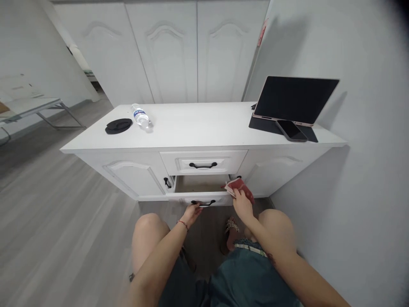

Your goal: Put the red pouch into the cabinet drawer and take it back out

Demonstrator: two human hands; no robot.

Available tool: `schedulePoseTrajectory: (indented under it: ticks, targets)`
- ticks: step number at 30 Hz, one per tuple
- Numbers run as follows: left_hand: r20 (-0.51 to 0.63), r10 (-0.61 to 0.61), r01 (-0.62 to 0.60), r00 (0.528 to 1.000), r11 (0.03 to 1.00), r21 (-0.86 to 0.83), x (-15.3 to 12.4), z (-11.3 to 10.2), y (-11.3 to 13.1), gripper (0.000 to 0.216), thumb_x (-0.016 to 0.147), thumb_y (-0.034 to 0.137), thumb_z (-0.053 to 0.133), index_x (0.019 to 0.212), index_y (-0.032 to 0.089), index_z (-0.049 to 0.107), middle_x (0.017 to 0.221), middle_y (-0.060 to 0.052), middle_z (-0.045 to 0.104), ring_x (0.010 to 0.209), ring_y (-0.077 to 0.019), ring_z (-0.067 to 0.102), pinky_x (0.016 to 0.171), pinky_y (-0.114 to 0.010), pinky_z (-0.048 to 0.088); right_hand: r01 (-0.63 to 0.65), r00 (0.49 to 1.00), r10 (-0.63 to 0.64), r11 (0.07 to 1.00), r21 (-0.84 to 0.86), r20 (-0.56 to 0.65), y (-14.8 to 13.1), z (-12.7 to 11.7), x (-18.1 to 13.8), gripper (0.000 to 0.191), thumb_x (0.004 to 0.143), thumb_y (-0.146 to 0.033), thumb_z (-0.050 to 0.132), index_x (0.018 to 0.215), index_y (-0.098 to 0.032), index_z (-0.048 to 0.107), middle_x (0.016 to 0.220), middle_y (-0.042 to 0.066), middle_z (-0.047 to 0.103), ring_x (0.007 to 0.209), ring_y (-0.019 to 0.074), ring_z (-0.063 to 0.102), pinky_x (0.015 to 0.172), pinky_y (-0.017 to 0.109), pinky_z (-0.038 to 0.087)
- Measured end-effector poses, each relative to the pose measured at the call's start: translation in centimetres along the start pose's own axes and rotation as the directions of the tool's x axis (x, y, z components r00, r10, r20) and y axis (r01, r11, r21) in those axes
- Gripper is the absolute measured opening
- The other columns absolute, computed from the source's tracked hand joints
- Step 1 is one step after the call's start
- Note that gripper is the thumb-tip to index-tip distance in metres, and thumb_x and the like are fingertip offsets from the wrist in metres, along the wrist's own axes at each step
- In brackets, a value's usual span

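Note:
The lower drawer (pixel 204 183) of a white cabinet stands pulled out, and its pale bottom shows. My left hand (pixel 192 213) is at the left end of that drawer's black handle (pixel 207 203), with the fingers curled around it. In my right hand (pixel 242 204) is a folded red cloth (pixel 240 187) with a pale edge, pinched between thumb and fingers. It is held at the right front corner of the open drawer. The upper drawer (pixel 203 163), just above, is closed.
On the white cabinet top (pixel 198 128) lie a water bottle (pixel 140 116) and a round black item (pixel 119 126) at left. At right are a laptop (pixel 294 100) and a phone (pixel 291 130) on a dark mat. A wall (pixel 367 179) bounds the right side.

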State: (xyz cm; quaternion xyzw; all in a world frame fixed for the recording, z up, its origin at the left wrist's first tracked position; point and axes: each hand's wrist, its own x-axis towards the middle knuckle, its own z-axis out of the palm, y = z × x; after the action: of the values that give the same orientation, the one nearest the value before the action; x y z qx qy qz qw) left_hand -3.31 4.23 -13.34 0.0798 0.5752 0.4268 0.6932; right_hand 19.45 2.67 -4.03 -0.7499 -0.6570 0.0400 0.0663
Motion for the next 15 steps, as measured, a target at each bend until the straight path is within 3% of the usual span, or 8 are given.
schedulePoseTrajectory:
  ticks: [6, 11, 15]
  targets:
    - [-0.009, 0.061, -0.061, 0.998, 0.992, -0.114, -1.0, 0.3, -0.8, 0.019, 0.072, 0.000, 0.057, 0.073, 0.019, 0.054, 0.074, -0.002, 0.064, 0.064, -0.0117, 0.059, 0.069, -0.026, 0.047, 0.010, 1.000, -0.011, 0.993, 0.116, 0.001, -2.7, 1.8, -0.3, 0.037, 0.090, -0.020, 0.043, 0.126, -0.020, 0.050, 0.119, 0.012, 0.054, 0.083, 0.0188, 0.062, 0.067, 0.028, 0.045]
    - [0.011, 0.108, -0.105, 0.994, 0.981, -0.166, -1.6, 0.6, -1.5, 0.024, 0.067, -0.001, 0.059, 0.068, 0.019, 0.047, 0.069, 0.003, 0.060, 0.064, -0.0100, 0.057, 0.070, -0.025, 0.044, 0.158, 0.986, -0.163, 0.972, 0.172, 0.017, -5.9, 2.7, -1.4, 0.038, 0.089, -0.017, 0.045, 0.125, -0.023, 0.053, 0.115, 0.009, 0.055, 0.087, 0.0188, 0.060, 0.072, 0.028, 0.044]
    - [0.055, 0.137, -0.127, 0.989, 0.979, -0.161, -2.2, 0.7, -1.7, 0.026, 0.063, -0.004, 0.061, 0.074, 0.019, 0.053, 0.072, 0.004, 0.059, 0.063, -0.0097, 0.055, 0.068, -0.025, 0.044, 0.289, 0.956, -0.293, 0.949, 0.123, 0.011, -8.3, 3.1, -1.9, 0.041, 0.088, -0.016, 0.046, 0.127, -0.026, 0.053, 0.113, 0.009, 0.057, 0.096, 0.0217, 0.057, 0.082, 0.031, 0.042]
